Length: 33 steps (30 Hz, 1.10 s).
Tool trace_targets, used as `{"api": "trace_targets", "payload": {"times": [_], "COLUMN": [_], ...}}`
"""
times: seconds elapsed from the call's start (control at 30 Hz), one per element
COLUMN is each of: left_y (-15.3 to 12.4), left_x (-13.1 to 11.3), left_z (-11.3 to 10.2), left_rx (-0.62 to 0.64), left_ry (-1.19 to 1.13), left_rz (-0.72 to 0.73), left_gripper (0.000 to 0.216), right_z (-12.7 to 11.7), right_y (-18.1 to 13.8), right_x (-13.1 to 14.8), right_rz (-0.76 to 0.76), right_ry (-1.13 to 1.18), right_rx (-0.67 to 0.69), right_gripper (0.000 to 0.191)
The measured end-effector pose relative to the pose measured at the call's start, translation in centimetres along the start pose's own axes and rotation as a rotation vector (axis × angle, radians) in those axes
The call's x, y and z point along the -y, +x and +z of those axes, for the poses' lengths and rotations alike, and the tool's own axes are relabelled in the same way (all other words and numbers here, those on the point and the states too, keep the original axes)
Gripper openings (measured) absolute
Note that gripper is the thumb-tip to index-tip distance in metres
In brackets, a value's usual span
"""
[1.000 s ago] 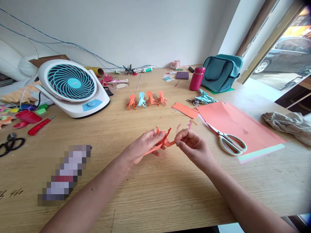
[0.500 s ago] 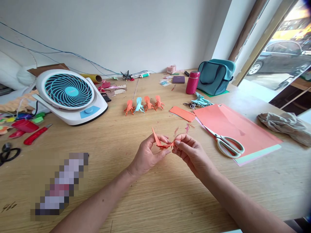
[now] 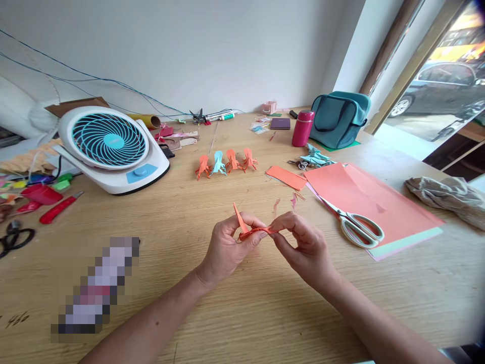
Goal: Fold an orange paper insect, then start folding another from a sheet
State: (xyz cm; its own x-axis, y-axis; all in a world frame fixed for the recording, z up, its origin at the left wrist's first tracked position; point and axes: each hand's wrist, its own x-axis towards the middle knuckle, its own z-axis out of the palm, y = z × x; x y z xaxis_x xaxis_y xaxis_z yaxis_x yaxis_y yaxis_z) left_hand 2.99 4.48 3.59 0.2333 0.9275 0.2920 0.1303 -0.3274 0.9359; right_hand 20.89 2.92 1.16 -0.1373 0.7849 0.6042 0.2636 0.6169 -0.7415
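Observation:
Between my two hands is a folded orange paper figure, with one narrow point sticking up at its left end. My left hand pinches its body between thumb and fingers. My right hand grips the thin right end between thumb and forefinger. Beyond the hands stands a row of folded paper figures: an orange one, a light blue one and two more orange ones. To the right, white-handled scissors rest on orange paper sheets. A small stack of orange paper strips lies nearer the row.
A white and blue fan stands at left, with a red-handled knife and dark scissors nearby. A pink bottle and a teal bag stand at the back right. A crumpled cloth lies far right.
My right hand has turned, its thumb moving lower, and still pinches the figure's right end. The figure's raised point has shifted slightly left. The whole view has moved a little.

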Motion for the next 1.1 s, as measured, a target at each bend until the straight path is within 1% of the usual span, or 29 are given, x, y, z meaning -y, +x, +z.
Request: {"api": "trace_targets", "payload": {"times": [0.17, 0.33, 0.43, 0.53, 0.7, 0.8, 0.9, 0.97, 1.03, 1.1], "left_y": [-0.01, -0.07, -0.15, -0.27, -0.51, -0.67, -0.81, -0.88, -0.91, -0.89], "left_x": [-0.09, 0.03, 0.06, 0.01, -0.09, 0.06, 0.23, 0.25, 0.23, 0.25], "left_z": [0.16, 0.31, 0.42, 0.49, 0.53, 0.52, 0.45, 0.36, 0.26, 0.14], "left_rx": [-0.011, 0.003, -0.002, -0.015, -0.065, -0.085, -0.095, -0.102, -0.092, -0.066], "left_ry": [-0.02, -0.052, -0.1, -0.115, -0.041, 0.018, 0.109, 0.194, 0.271, 0.322], "left_rz": [-0.011, 0.011, 0.037, 0.027, 0.043, 0.129, 0.256, 0.322, 0.357, 0.372], "left_gripper": [0.007, 0.007, 0.005, 0.004, 0.006, 0.002, 0.006, 0.007, 0.008, 0.007], "right_z": [-0.15, -0.12, -0.11, -0.12, -0.04, 0.12, 0.37, 0.51, 0.51, 0.28], "right_y": [0.25, 0.17, 0.12, 0.15, 0.29, 0.22, 0.07, 0.04, 0.12, 0.31], "right_x": [0.14, 0.21, 0.29, 0.38, 0.45, 0.49, 0.53, 0.51, 0.41, 0.23], "right_rz": [-0.101, -0.142, -0.145, -0.136, -0.115, -0.066, 0.019, 0.13, 0.259, 0.341], "right_ry": [-0.086, -0.068, -0.068, -0.07, -0.045, 0.009, 0.112, 0.241, 0.379, 0.443], "right_rx": [0.006, -0.009, -0.018, -0.026, -0.027, -0.017, -0.024, -0.016, -0.007, 0.01], "right_gripper": [0.02, 0.024, 0.026, 0.025, 0.023, 0.021, 0.013, 0.006, 0.001, 0.006]}}
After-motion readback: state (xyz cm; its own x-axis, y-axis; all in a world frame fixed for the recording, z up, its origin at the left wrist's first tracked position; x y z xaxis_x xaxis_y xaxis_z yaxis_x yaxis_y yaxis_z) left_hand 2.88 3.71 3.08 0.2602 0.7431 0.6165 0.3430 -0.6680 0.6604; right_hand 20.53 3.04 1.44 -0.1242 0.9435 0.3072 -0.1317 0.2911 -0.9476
